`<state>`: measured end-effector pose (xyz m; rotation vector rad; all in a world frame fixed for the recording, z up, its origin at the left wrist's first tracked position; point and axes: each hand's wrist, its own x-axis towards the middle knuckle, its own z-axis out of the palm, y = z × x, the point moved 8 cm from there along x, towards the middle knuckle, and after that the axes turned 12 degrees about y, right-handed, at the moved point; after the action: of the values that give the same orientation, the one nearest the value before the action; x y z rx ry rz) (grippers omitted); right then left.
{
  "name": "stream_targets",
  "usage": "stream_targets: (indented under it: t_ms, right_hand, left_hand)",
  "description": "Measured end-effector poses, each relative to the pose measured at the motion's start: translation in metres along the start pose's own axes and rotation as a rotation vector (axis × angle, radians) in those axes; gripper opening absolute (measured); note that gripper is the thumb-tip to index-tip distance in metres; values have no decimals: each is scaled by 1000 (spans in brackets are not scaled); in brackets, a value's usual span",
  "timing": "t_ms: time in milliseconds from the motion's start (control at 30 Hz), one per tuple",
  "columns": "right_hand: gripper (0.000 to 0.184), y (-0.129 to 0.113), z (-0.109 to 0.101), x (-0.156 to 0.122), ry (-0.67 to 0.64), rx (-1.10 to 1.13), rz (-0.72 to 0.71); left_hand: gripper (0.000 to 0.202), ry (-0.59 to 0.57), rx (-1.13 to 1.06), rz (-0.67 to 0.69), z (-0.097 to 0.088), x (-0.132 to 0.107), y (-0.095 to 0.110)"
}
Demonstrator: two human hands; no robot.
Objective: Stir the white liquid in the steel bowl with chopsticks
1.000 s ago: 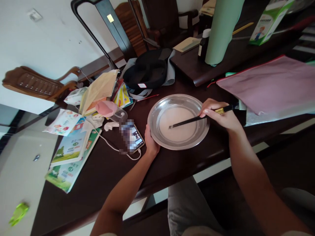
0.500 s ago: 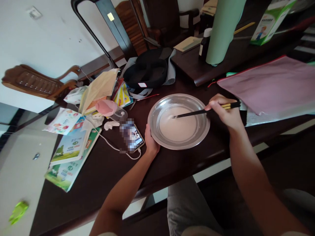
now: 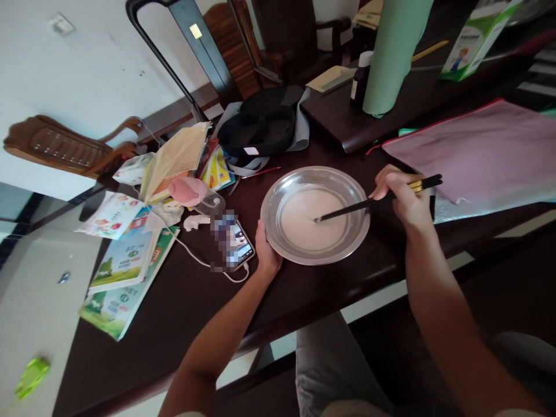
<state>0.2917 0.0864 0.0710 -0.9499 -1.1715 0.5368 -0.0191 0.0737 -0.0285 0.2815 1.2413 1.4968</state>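
Note:
A shiny metal bowl [image 3: 357,237] stands on the dark table with a milky, off-white liquid [image 3: 304,220] in its bottom. My left hand [image 3: 267,250] grips the bowl's left side, thumb by the rim and the other fingers hidden underneath or behind it. Black chopsticks [image 3: 347,209] with gold bands are pinched in my right hand [image 3: 398,194], over the right rim. Their tips dip into the liquid near the middle of the bowl.
Left of the bowl lie a phone [image 3: 237,240] on a white cable, a pink-capped clear bottle [image 3: 189,190] and booklets [image 3: 124,260]. Behind is an open black case [image 3: 260,124]. A pink zip pouch [image 3: 473,150] lies right; a green cylinder [image 3: 393,63] stands beyond.
My right hand has moved a little to the right, and the chopstick tips have shifted right and nearer to me in the liquid. My left hand and the bowl have stayed put.

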Motion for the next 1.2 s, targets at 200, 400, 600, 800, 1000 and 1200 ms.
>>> stream_targets:
  t_ms: [200,400,600,800,1000,1200]
  right_hand:
    - [31,-1,15,-3,-153,-86,7]
    - [44,0,5,0,-44,29,-15]
    - [35,1,12,-1,-112,-112,3]
    - [43,-1,10,-2,-123,20,13]
    - [31,-2,13,-1,-108,-125,-43]
    - [40,-3,12,-2,-134,25,-34]
  left_hand:
    - [35,17,7,8,-1,1,0]
    - [36,13,13,11,-2,1,0]
    - [37,2,22,21,-2,2,0]
    - [34,30,5,10,-2,1,1]
    - [35,6,11,9,-1,0,1]
    - [34,15,-7,9,-1,0,1]
